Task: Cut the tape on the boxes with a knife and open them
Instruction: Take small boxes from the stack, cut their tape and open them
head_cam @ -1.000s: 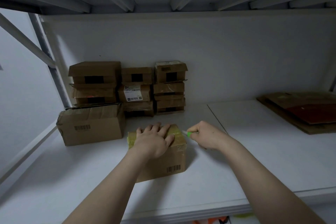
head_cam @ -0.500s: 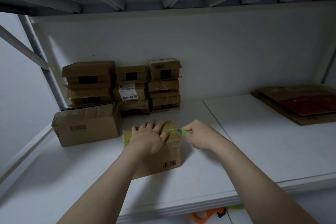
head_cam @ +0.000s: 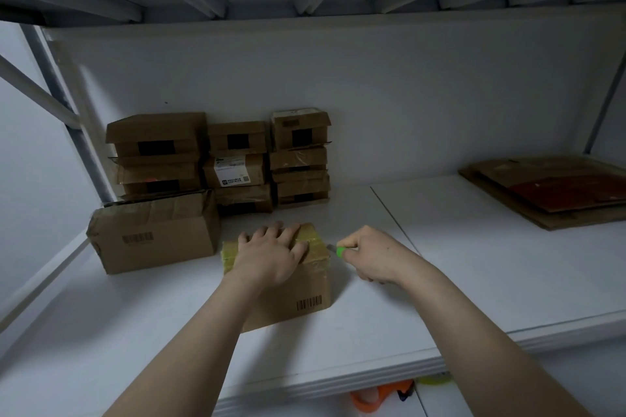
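A small cardboard box [head_cam: 298, 298] with yellowish tape over its top and a barcode on its front stands in the middle of the white shelf [head_cam: 474, 274]. My left hand [head_cam: 271, 254] lies flat on the box top, fingers spread. My right hand [head_cam: 369, 256] grips a knife with a green handle [head_cam: 339, 250], just right of the box. Its short blade points at the box's upper right edge. Whether the blade touches the tape cannot be told.
A larger box [head_cam: 152, 234] with a barcode sits left of the small box. Several boxes [head_cam: 237, 159] are stacked against the back wall. Flat cardboard sheets [head_cam: 555, 189] lie at the right. An orange object [head_cam: 379, 396] shows below the shelf's front edge.
The view has shifted slightly. My right hand with the knife stays at the box's right edge, and my left hand stays on the box top.
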